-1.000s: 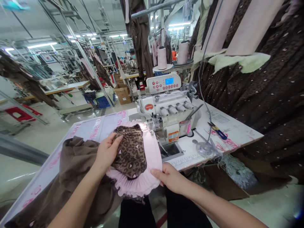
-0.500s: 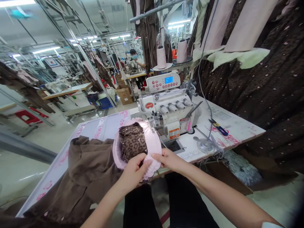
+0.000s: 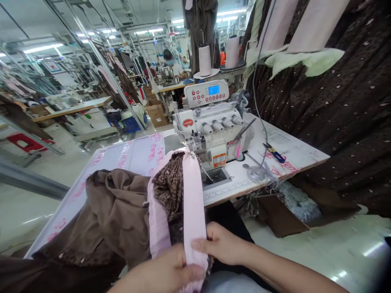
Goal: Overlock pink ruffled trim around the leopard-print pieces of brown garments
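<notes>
A pink fabric band (image 3: 194, 195) runs from the presser foot of the white overlock sewing machine (image 3: 210, 126) straight toward me, drawn taut. My right hand (image 3: 226, 246) pinches its right edge between thumb and fingers. Lower down, my left hand (image 3: 165, 270) is closed on the band's near end, slightly blurred. Gathered leopard-print cloth (image 3: 168, 187) lies inside the loop of the band. To the left, the plain brown part of the garment (image 3: 119, 215) is heaped on the table and hangs over its front edge.
Thread snips (image 3: 275, 153) lie on the sewing table (image 3: 301, 150), right of the machine. Thread cones (image 3: 205, 61) stand behind it. Dark printed cloth (image 3: 336, 101) hangs at the right. A cardboard box (image 3: 282, 215) with thread scraps sits below. A person works in the background.
Both hands have come toward me and down, stretching the pink band from a rounded, bunched loop into a long straight strip. My view has shifted slightly.
</notes>
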{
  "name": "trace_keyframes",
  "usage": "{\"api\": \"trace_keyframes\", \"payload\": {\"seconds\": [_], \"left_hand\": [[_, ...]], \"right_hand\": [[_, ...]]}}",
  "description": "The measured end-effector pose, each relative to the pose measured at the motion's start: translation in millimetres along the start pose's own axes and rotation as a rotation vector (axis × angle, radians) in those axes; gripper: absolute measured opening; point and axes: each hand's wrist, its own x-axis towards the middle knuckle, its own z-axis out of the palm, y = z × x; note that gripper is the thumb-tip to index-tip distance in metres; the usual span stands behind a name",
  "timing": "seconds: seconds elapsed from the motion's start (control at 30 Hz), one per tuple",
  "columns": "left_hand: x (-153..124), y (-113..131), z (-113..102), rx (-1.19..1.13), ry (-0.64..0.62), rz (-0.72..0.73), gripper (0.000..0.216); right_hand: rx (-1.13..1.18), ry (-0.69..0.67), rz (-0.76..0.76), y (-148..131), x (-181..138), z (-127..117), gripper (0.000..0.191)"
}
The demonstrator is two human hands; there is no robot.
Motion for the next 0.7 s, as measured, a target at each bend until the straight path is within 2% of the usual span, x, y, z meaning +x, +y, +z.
{"api": "trace_keyframes", "payload": {"seconds": [0.03, 0.07, 0.17, 0.2, 0.23, 0.3, 0.37, 0.4, 0.5, 0.6, 0.7], "left_hand": [[5.2, -4.7, -10.5, -0.036, 0.113, 0.000, 0.035], [10.7, -8.4, -22.4, -0.066, 0.288, 0.019, 0.036], [28.6, -13.4, -57.3, 0.048, 1.013, 0.122, 0.039], [34.3, -13.9, -66.3, 0.163, 1.161, 0.129, 0.046], [39.4, -14.4, -73.5, 0.296, 1.221, 0.102, 0.053], [45.8, -15.8, -83.6, 0.505, 1.173, -0.004, 0.046], [44.5, -16.8, -90.3, 0.581, 1.071, -0.086, 0.024], [40.7, -16.5, -93.1, 0.587, 1.043, -0.103, 0.021], [21.9, -9.1, -101.1, 0.519, 1.011, -0.010, 0.024], [6.7, 4.5, -108.5, 0.443, 1.071, 0.097, 0.025], [4.4, 14.6, -114.9, 0.438, 1.143, 0.116, 0.025]], "right_hand": [[-0.018, 0.025, -0.036, -2.0, 0.8, -0.7, 0.049], [-0.029, 0.047, -0.070, -4.7, 2.0, -1.6, 0.048], [-0.039, 0.065, -0.133, -12.8, 4.5, -2.7, 0.047], [-0.044, 0.065, -0.149, -14.8, 4.8, -2.1, 0.046], [-0.050, 0.064, -0.167, -16.4, 4.7, -1.1, 0.045], [-0.065, 0.060, -0.191, -18.3, 4.0, 1.0, 0.043], [-0.054, 0.060, -0.180, -18.6, 2.7, 2.4, 0.042], [-0.042, 0.061, -0.168, -18.1, 1.9, 2.5, 0.042], [-0.012, 0.056, -0.138, -15.2, 1.3, -0.9, 0.043], [-0.031, 0.066, -0.123, -12.3, 5.9, -9.0, 0.044], [-0.075, 0.102, -0.095, -12.2, 14.1, -18.1, 0.044]]}}
